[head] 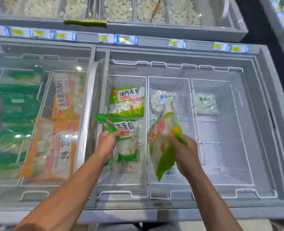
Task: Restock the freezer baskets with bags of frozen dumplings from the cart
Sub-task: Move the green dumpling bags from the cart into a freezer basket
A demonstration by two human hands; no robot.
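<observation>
left bag point(123, 139) hangs low over the left basket point(126, 174), left hand point(107, 142) gripping it; right bag point(165, 139) is pinched at its edge by the right hand point(186, 152) (over the middle basket point(171, 180)). that thin pinch could slip, dropping it askew.

So it's a grey chest freezer point(263, 114) with white wire mesh baskets inside, sliding glass lid point(37, 114) pushed over the left half. The open basket just right of that lid point(126, 174) has a green-and-white dumpling bag point(127, 100) lying flat at its far end. Next basket right point(169, 84) holds a white bag with blue print point(159, 100), the furthest one point(221, 147) a small white-and-green bag point(206, 103). Under the lid: orange bags point(66, 95) and green ones point(16, 105).
</observation>
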